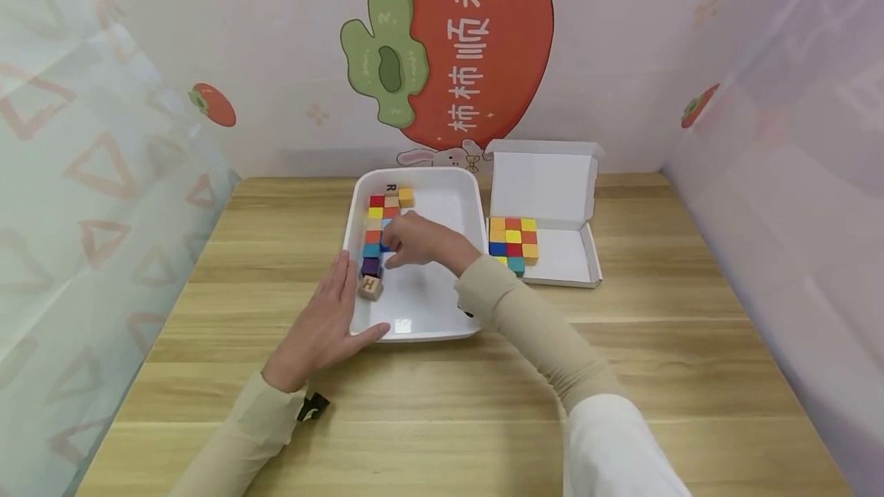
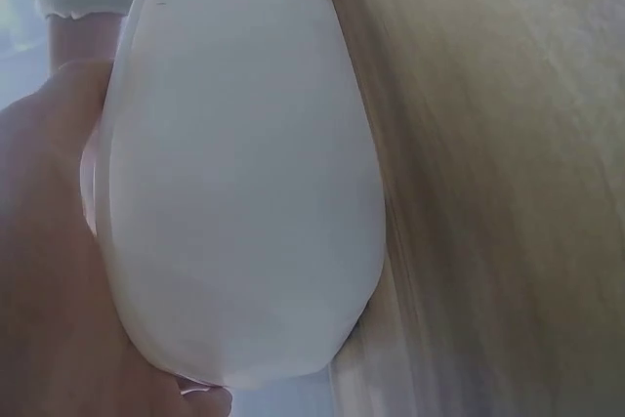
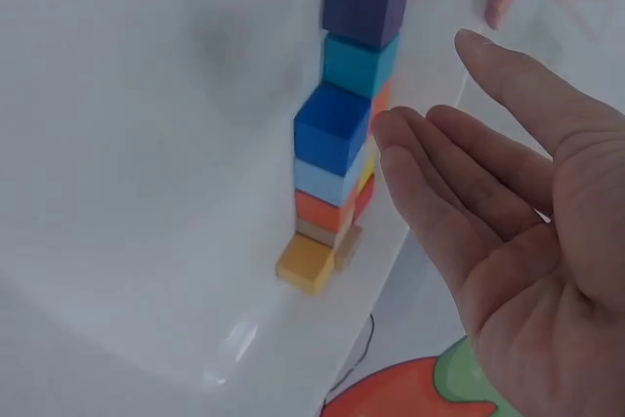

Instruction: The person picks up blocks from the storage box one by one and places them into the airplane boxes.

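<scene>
A white tray [image 1: 435,294] holds two columns of coloured wooden blocks along its left side. My left hand [image 1: 323,334] rests against the tray's near left corner, fingers straight along the rim and thumb over the front edge. Above the blocks is my right hand [image 1: 420,238], its thumb apart from the fingers and nothing between them in the right wrist view. Its fingertips are beside a dark blue block [image 3: 330,132]; whether they touch is unclear. A purple block [image 1: 371,268] and a natural wood block marked H [image 1: 370,288] end the left column.
To the tray's right stands an open white box [image 1: 562,255], its lid raised, with rows of coloured blocks [image 1: 513,236] in its left part. A block marked R [image 1: 391,190] and an orange-yellow block [image 1: 406,197] lie at the tray's far end. A printed wall closes the table's back.
</scene>
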A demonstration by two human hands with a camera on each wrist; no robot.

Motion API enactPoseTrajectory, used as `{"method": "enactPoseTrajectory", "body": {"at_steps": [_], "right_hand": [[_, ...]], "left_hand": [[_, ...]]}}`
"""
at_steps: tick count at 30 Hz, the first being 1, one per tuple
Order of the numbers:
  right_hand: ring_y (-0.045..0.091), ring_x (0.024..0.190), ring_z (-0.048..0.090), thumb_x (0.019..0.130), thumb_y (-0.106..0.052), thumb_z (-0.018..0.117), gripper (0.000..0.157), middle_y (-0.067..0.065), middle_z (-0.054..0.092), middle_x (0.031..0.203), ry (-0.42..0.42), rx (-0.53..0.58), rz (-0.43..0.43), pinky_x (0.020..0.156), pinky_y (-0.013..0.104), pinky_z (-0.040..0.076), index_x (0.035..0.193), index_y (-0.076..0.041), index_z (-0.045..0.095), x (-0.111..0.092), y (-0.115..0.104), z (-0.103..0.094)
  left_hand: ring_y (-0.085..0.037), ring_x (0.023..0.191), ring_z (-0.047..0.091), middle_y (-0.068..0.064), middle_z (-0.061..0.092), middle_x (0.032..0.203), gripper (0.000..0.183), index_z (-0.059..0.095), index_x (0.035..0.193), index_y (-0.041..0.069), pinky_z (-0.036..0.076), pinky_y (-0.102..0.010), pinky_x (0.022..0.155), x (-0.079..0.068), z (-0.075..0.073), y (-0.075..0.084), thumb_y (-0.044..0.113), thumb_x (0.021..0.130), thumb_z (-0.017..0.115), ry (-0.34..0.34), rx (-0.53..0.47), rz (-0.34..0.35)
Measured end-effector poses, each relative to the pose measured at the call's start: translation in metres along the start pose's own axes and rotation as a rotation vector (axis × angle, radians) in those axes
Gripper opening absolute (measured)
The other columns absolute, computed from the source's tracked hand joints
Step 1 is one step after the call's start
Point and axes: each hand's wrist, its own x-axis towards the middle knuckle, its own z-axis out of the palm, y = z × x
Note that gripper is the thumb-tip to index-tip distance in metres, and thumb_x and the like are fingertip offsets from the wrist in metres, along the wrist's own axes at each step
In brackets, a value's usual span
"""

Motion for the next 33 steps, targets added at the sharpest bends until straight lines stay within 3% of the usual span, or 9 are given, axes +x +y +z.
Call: {"method": "enactPoseTrajectory", "body": {"at_steps": [7, 12, 20, 24, 33], "right_hand": [[0.013, 0.087, 0.06, 0.085, -0.027, 0.075, 0.027, -0.004, 0.069, 0.095, -0.075, -0.039, 0.032, 0.083, 0.022, 0.054, 0.107, -0.013, 0.072, 0.018, 0.002, 0.019], [0.012, 0.081, 0.06, 0.083, -0.028, 0.077, 0.022, -0.007, 0.067, 0.087, -0.041, -0.053, 0.049, 0.078, 0.02, 0.054, 0.099, -0.014, 0.072, 0.021, 0.004, 0.028], [0.012, 0.076, 0.062, 0.081, -0.034, 0.078, 0.025, -0.007, 0.068, 0.08, -0.01, -0.069, 0.08, 0.074, 0.021, 0.055, 0.098, -0.016, 0.074, 0.027, -0.003, 0.035], [0.013, 0.072, 0.062, 0.082, -0.032, 0.078, 0.02, -0.007, 0.067, 0.077, 0.009, -0.085, 0.113, 0.071, 0.02, 0.055, 0.095, -0.017, 0.074, 0.027, -0.007, 0.035], [0.013, 0.079, 0.061, 0.085, -0.029, 0.075, 0.021, -0.007, 0.068, 0.084, -0.029, -0.074, 0.065, 0.074, 0.02, 0.054, 0.1, -0.015, 0.075, 0.016, -0.009, 0.017]], "left_hand": [[-0.032, 0.153, 0.0, -0.015, -0.009, 0.164, 0.122, 0.0, 0.155, 0.001, 0.021, -0.053, 0.121, 0.003, -0.007, 0.001, 0.085, 0.077, 0.043, -0.046, -0.044, -0.013], [-0.031, 0.153, 0.0, -0.014, -0.009, 0.164, 0.128, 0.003, 0.155, 0.002, 0.021, -0.051, 0.121, 0.011, -0.011, 0.002, 0.089, 0.071, 0.045, -0.054, -0.063, -0.017], [-0.033, 0.153, -0.004, -0.018, -0.011, 0.163, 0.133, 0.004, 0.154, -0.002, 0.022, -0.054, 0.12, 0.016, -0.005, -0.002, 0.092, 0.068, 0.044, -0.023, -0.036, -0.004], [-0.034, 0.153, -0.004, -0.019, -0.01, 0.163, 0.136, 0.0, 0.154, -0.001, 0.021, -0.054, 0.121, 0.017, -0.008, 0.0, 0.093, 0.066, 0.043, -0.021, -0.028, -0.001], [-0.033, 0.152, -0.009, -0.018, -0.015, 0.162, 0.142, -0.007, 0.154, 0.001, 0.017, -0.054, 0.122, 0.018, -0.007, -0.004, 0.096, 0.062, 0.044, -0.07, -0.037, -0.014]]}}
